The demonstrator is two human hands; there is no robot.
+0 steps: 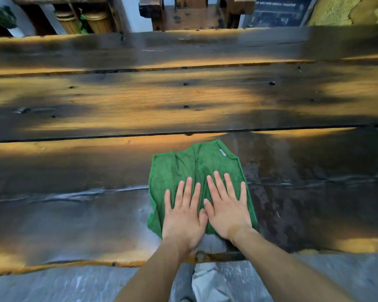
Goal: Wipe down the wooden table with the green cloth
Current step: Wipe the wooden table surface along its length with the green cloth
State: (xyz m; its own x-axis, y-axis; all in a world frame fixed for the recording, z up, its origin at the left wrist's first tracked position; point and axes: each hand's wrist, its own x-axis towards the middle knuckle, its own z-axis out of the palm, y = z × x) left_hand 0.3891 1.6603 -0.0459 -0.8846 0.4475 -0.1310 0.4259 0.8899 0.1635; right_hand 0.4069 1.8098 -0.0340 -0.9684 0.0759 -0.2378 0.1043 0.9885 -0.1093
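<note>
- We have both hands flat on the cloth (194, 168), which lies on the table (183, 99) near its near edge, a little right of the middle.
- Our left hand (183, 216) and right hand (226, 212) sit side by side, thumbs touching; the fingers are spread and open, pressing down, not clutching any fold.
- The step in hand looks like a push-wipe across the near plank. To do it well, we judge that even pressure through both palms matters, so the cloth slides as one sheet and does not bunch under the fingertips.
- We would work along the grain in long overlapping passes, then move to the middle and far planks, which show no cloth on them now.
- The seams between planks and the small dark knot holes will likely catch dirt, so a slower pass there seems wise.
- The near edge is rough and uneven; we should keep the cloth from dragging off it.
- The cloth is bright green, soft and towel-like, spread roughly square with some wrinkles running towards its far side.
- A small pale tag sits near its far right corner, and its left edge curls a bit.
- The wood just right of the cloth looks darker and shiny, perhaps damp, though we cannot be sure.
</note>
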